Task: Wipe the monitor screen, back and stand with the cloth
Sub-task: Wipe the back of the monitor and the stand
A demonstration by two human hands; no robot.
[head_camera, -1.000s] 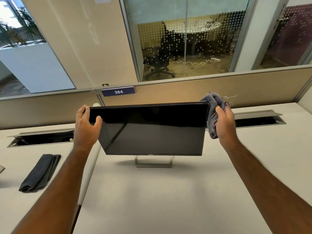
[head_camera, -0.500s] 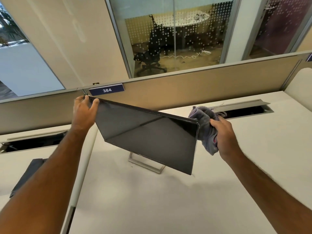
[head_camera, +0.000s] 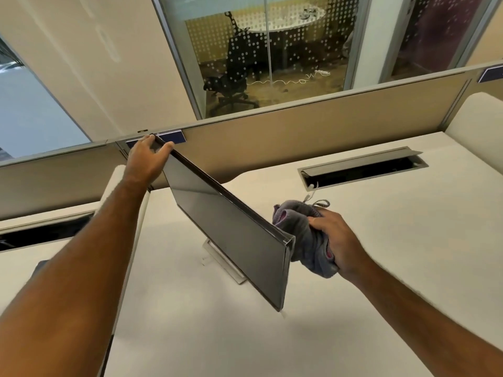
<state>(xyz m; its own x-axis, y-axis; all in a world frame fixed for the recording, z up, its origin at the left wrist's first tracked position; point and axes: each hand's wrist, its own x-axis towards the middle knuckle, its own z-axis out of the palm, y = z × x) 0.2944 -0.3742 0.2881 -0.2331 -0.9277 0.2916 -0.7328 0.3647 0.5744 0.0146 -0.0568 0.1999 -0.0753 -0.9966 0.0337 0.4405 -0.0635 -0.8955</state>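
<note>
While my left hand [head_camera: 148, 159] grips the far top corner of the monitor [head_camera: 231, 232], fingers curled over its edge, I hold the panel swung edge-on to me, with its dark screen facing left and its back facing right. My right hand [head_camera: 333, 242] clutches the bunched grey cloth [head_camera: 304, 235], which is pressed against the near top corner of the panel on the back side. I judge I am at the back-wiping stage. I cannot tell from the screen's look whether it has been wiped. Most of the back is hidden from me, so I cannot say how much of it is clean. The stand [head_camera: 223, 263], seen only as a pale frame under the panel on the white desk [head_camera: 381, 281], looks untouched by the cloth at this moment and, I judge, remains to be done.

Around me, the beige partition [head_camera: 299, 140] runs just behind the monitor's far corner, near my left hand, and could limit further swivel. An open cable tray [head_camera: 364, 172] sits in the desk well to the right. Part of a dark object [head_camera: 40, 266] peeks out beside my left forearm. Nothing lies between the cloth and the back.
</note>
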